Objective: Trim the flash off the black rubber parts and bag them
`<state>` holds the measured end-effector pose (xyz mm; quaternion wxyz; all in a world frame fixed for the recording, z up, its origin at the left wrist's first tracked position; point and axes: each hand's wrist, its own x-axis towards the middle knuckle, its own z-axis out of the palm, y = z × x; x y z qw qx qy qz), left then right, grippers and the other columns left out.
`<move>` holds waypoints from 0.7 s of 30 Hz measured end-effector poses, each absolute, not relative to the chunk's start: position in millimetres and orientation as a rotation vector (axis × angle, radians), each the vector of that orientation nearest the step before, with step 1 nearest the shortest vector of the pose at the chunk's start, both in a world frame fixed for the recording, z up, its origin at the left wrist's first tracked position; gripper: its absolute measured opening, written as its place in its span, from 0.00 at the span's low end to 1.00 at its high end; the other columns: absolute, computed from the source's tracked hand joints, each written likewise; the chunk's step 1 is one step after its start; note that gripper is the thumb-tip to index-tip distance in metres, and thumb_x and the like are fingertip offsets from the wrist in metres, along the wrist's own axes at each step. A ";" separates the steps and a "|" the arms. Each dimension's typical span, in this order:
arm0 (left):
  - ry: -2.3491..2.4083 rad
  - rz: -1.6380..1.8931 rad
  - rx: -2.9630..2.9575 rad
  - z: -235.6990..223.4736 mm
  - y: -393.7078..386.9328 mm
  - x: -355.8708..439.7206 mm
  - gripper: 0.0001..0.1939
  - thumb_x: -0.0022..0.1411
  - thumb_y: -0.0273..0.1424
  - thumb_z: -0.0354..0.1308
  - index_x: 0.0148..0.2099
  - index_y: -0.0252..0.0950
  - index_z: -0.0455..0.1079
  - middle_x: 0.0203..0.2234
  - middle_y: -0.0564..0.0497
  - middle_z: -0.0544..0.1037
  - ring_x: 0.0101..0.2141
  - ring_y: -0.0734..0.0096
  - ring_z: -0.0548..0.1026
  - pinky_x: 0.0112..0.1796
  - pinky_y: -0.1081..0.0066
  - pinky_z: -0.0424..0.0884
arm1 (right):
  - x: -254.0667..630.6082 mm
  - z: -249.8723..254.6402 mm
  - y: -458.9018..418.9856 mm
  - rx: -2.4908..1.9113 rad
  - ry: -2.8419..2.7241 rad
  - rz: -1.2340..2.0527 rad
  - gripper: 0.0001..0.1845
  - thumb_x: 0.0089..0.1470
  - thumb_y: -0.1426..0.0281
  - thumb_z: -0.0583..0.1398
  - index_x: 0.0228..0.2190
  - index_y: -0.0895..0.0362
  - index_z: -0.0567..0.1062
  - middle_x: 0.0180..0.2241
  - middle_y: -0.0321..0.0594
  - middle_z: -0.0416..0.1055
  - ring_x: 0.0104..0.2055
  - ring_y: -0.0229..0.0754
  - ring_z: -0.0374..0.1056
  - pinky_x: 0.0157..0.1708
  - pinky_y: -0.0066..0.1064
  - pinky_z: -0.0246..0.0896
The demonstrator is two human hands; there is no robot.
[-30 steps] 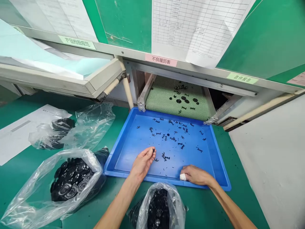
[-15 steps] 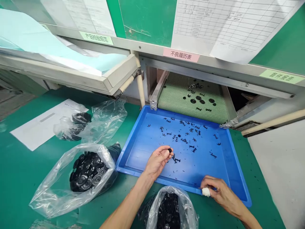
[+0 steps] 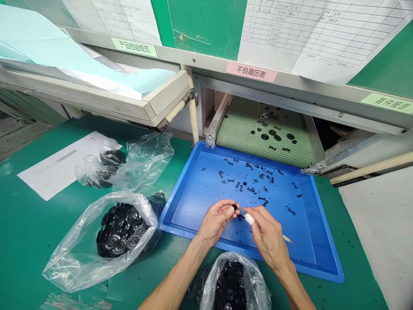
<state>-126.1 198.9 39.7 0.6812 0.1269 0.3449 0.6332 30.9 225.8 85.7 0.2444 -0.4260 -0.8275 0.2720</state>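
Observation:
My left hand (image 3: 217,221) pinches a small black moulded part (image 3: 235,207) between thumb and fingertips, above the blue plastic tray (image 3: 258,254). My right hand (image 3: 269,237), with a white bandage on one finger (image 3: 249,218), grips a thin pale stick (image 3: 287,239) whose tip reaches that black part. Scattered over the tray floor lie several small black moulded pieces (image 3: 251,189). Both hands are over the tray's front half. Just in front of the tray, a clear plastic bag of black round parts (image 3: 230,282) lies below my forearms.
A larger clear bag of black discs (image 3: 124,230) lies left of the tray, with a smaller bag (image 3: 111,157) and a white paper sheet (image 3: 58,165) behind it. A green mesh conveyor belt (image 3: 245,125) carrying black parts ends at the tray's back rim, under a metal frame (image 3: 290,103).
My right hand has moved from the tray's front rim up to my left hand and now holds the thin stick. My left hand still pinches the black part. The view has shifted slightly.

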 end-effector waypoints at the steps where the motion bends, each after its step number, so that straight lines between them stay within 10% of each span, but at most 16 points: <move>1: 0.755 1.424 0.276 39.8 199.1 -126.3 0.11 0.49 0.26 0.67 0.38 0.32 0.73 0.34 0.48 0.78 0.33 0.74 0.75 0.38 0.74 0.68 | 30.2 84.3 225.2 -1.163 -2.260 0.726 0.20 0.58 0.76 0.46 0.46 0.54 0.72 0.39 0.42 0.69 0.37 0.38 0.67 0.36 0.27 0.61; 21: 0.776 1.465 0.260 41.7 198.1 -127.8 0.12 0.47 0.26 0.68 0.36 0.34 0.71 0.34 0.49 0.77 0.33 0.74 0.74 0.38 0.74 0.67 | 21.9 76.2 217.5 -1.282 -2.186 0.718 0.19 0.59 0.75 0.46 0.45 0.54 0.72 0.36 0.40 0.69 0.35 0.38 0.66 0.35 0.28 0.59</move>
